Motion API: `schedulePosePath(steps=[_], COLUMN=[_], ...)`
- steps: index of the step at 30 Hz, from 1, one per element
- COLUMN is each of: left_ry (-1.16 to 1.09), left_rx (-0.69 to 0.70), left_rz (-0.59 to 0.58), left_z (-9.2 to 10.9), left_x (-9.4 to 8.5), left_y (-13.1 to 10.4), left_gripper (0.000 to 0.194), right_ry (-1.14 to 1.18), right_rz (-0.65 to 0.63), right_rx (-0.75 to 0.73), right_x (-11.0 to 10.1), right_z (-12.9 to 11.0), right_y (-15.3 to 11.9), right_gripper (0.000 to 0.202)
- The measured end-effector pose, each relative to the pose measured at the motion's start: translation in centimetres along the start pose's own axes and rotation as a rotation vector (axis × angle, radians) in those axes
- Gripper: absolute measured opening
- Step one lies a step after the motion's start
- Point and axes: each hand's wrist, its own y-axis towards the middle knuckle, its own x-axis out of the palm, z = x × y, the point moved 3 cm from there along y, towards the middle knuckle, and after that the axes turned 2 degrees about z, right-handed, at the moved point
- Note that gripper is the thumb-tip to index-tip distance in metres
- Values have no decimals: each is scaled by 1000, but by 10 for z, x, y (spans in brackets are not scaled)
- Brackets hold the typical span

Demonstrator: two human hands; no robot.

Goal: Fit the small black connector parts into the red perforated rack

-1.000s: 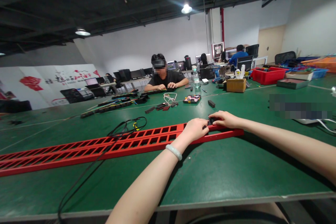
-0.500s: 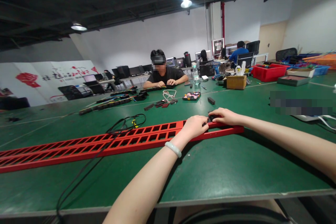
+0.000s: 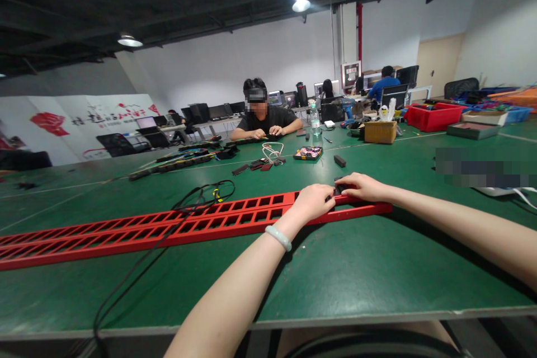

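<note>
Both hands meet at the near end of the long red slotted rail (image 3: pixel 201 222); the left hand (image 3: pixel 312 201) rests curled on the rail's top, and the right hand (image 3: pixel 364 186) has its fingertips closed on a small black part (image 3: pixel 340 188) sitting on the rail between the two hands; whether the left fingers actually pinch anything cannot be told. The rail lies flat on the green table (image 3: pixel 356 274), running away to the left of the grip; it looks like stiff, light metal or plastic, awkward by its length rather than its weight, best held by its solid edges and not the thin slot bars; the black part seems small, hard and easy to drop. A black cable (image 3: pixel 197 198) crosses the rail left of the grip; beyond it another person (image 3: pixel 264 120) works at the table; a red crate (image 3: pixel 432 117) stands far right. The wall banner's writing (image 3: pixel 104 120) is too blurred to read.
</note>
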Motion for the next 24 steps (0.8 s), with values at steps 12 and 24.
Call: schedulePosePath(steps=[12, 24], left_ry=[8, 18], left_rx=[42, 47], left_rz=[19, 30], left_z=[-3, -4], left_x=[5, 7], left_y=[1, 1], left_gripper=[23, 24], right_ry=[-34, -32], right_rz=[-11, -6], right_rx=[-39, -47], right_x=[-1, -3], right_z=[-4, -8], right_y=[-1, -2], right_gripper=[39, 39])
